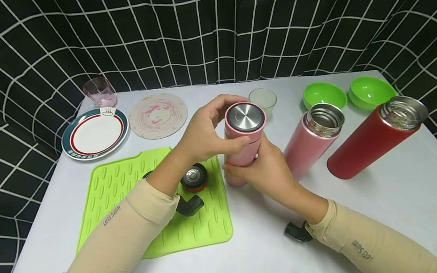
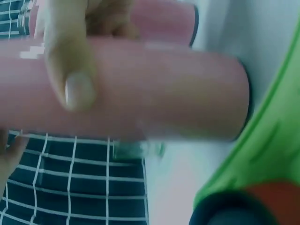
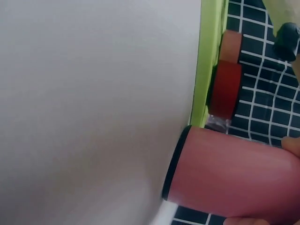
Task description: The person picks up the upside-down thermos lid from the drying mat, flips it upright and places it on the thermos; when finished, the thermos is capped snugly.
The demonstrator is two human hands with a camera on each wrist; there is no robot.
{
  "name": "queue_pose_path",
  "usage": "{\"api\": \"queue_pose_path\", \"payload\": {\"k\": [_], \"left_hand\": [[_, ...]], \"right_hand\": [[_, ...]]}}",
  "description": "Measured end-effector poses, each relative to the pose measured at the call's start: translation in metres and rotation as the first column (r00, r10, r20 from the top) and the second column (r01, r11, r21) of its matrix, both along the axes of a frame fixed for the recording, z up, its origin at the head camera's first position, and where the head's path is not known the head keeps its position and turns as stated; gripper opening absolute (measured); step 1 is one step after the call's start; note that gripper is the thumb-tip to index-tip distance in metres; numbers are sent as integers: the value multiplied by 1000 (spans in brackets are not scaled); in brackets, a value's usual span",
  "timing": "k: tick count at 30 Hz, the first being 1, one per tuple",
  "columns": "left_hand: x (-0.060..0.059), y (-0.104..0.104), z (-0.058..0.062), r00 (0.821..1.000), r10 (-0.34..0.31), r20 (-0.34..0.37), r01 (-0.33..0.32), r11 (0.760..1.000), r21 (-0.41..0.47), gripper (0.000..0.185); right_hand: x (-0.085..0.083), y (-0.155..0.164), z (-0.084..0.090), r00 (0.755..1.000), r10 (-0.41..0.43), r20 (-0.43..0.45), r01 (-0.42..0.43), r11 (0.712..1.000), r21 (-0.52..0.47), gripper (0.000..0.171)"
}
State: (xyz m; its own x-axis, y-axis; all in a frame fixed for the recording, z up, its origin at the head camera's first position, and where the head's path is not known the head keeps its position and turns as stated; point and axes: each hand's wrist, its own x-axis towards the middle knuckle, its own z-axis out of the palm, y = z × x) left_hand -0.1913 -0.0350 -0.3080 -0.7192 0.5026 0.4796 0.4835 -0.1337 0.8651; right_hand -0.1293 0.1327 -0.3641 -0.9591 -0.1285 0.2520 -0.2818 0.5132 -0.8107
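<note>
Two hands meet on a pale pink steel flask with a brushed-metal lid top (image 1: 244,140), which stands upright on the white table (image 1: 400,204) just off the right edge of a lime-green ribbed silicone mat (image 1: 125,187). The left hand (image 1: 205,133) curls its fingers and thumb around the flask's capped upper end; the left wrist view shows a thumb (image 2: 75,70) pressed across the pink body. The right hand (image 1: 263,170) wraps the lower body from the near side.

On the mat, partly hidden by the left forearm, lie a round red-and-black stopper (image 1: 194,177) and a black cap (image 1: 189,205). To the right stand two uncapped flasks, one pink (image 1: 311,139) and one red (image 1: 374,138). Behind them sit two bright green plastic bowls (image 1: 323,95), with a small clear cup (image 1: 262,99) nearer the hands. At far left rest a white plate with a teal and red rim (image 1: 95,133), a round patterned coaster (image 1: 158,115) and a pink-tinted glass (image 1: 99,92).
</note>
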Motion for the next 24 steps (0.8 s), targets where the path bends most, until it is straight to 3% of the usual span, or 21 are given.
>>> {"api": "queue_pose_path", "payload": {"k": [3,8,11,14,20,22,24], "left_hand": [[-1,-3,0,999,-41,2,41,999,-17,70],[3,1,-2,994,82,-68,-83,996,-19,70],[-1,-1,-3,997,28,-74,-26,1000,17,61],[-3,-2,-4,997,-39,-62,39,999,7,65],[7,5,-1,988,134,-73,-137,990,-45,71],[4,3,1,995,96,-37,-98,994,-41,62],[0,-2,3,1000,9,27,-8,999,-31,61]], "right_hand": [[0,0,0,1000,6,-1,-6,1000,-3,74],[0,0,-1,1000,5,0,-5,1000,1,74],[-1,1,0,1000,6,9,-6,1000,7,70],[-2,2,0,1000,11,15,-11,1000,18,69],[-2,2,3,999,2,37,-4,999,38,67],[-2,3,3,998,-3,57,1,999,42,65],[-2,3,4,997,-5,74,2,999,43,66]]}}
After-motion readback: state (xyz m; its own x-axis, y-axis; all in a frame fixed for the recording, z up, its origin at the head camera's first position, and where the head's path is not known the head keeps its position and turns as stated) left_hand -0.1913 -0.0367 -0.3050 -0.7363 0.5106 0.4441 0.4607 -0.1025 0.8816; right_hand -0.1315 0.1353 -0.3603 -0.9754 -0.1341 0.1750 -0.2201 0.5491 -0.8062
